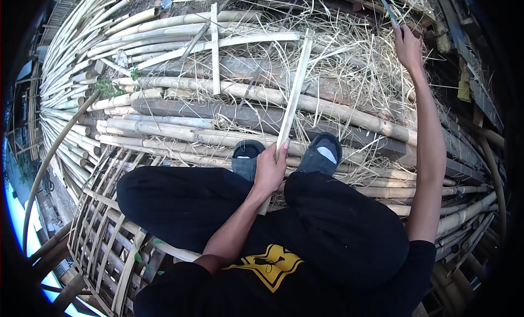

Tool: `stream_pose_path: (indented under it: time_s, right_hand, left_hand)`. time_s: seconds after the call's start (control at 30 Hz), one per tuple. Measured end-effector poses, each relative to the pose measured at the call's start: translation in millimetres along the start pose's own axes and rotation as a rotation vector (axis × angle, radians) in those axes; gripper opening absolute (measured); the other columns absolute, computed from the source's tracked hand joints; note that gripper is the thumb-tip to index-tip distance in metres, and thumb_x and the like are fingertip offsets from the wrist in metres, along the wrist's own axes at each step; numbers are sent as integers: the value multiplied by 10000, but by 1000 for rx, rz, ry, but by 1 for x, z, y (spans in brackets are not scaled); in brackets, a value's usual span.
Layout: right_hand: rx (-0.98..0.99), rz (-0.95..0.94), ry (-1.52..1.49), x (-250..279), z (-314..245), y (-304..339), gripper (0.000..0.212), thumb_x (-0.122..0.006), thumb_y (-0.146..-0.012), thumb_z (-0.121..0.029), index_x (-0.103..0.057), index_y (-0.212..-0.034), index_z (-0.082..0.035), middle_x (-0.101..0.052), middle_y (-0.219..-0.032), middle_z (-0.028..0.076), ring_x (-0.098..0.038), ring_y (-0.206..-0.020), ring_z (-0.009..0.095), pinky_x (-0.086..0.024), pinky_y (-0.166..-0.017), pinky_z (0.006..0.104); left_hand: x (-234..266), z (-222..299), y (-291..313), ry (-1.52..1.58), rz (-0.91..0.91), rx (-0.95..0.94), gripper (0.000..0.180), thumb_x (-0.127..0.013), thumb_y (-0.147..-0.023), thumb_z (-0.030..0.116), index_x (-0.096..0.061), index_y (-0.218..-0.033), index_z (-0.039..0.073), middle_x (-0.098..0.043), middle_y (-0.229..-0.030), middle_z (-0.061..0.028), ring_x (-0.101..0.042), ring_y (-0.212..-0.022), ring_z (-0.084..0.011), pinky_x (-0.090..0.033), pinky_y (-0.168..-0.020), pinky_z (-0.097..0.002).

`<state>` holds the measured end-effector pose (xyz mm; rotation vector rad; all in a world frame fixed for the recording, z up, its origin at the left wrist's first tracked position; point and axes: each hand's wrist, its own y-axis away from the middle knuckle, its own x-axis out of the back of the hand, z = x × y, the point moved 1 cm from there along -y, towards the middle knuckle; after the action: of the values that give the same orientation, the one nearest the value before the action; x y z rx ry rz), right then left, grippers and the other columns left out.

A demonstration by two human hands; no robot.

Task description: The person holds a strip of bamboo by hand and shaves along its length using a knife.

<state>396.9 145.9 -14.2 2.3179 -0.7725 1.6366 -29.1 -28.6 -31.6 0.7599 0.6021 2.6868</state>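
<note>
My left hand (269, 168) is closed around a pale split bamboo strip (296, 90) between my knees. The strip slants up and away from me, and its lower end shows below the hand. Far out to the right, my right hand (409, 51) grips a knife (386, 7) with a long, narrow, bluish-grey blade. The blade points away from me toward the upper edge, where its tip is cut off. The knife is apart from the strip. Below the right hand lies a heap of thin bamboo shavings (355, 71).
Two more split strips cross on the left, one upright strip (215, 49) over a longer strip (240, 40). Many bamboo poles (202, 136) lie under my sandals (321, 153). A woven bamboo lattice (103, 246) stands at the lower left. Wooden boards (469, 60) edge the right side.
</note>
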Motion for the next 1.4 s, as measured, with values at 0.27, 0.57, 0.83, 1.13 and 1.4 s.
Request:
stream_pose_path:
  time_s: [0.27,0.57,0.83,1.13,1.4]
  right_hand:
    - [441,-762,-301,-21,-88,194,327,-452,-983,-338,-500,-914,-22,-538,-609,200,-541,-587,408,-406,-567,487]
    - [615,-871,-365,-25,-93,249,246,-491,-953,-275,-483,-942,-30,-526,-580,227,-547,-590,448,-416,-557,540]
    - [670,-865,-436,-25,-98,259,261,-508,-946,-297,-475,-930,-39,-526,-563,206,-554,-580,434,-416,-539,520]
    - [533,-646,-415,-46,-85,229,259,-458,-976,-294,-493,-953,-39,-509,-537,206,-537,-546,433,-405,-506,496]
    - [286,-527,-474,-5,-56,184,384,-414,-1007,-347,-525,-880,-2,-456,-542,173,-456,-491,344,-351,-517,424]
  left_hand:
    - [-1,13,-4,462,-198,315,396,-528,-976,344,-559,-771,7,-503,-547,9,-454,-459,-64,-365,-434,-281]
    - [-7,12,-7,348,-169,119,279,-709,-863,259,-571,-768,36,-499,-575,42,-425,-490,-21,-337,-424,-229]
    - [7,37,-6,685,-356,374,207,-700,-847,104,-500,-809,65,-422,-531,55,-323,-338,-28,-218,-312,-219]
    - [9,27,2,1070,-674,504,275,-546,-798,-126,-405,-798,109,-378,-529,34,-272,-308,-23,-159,-269,-215]
    - [15,38,-6,1074,-627,416,255,-545,-826,-98,-393,-795,105,-384,-514,21,-268,-301,-23,-150,-262,-208]
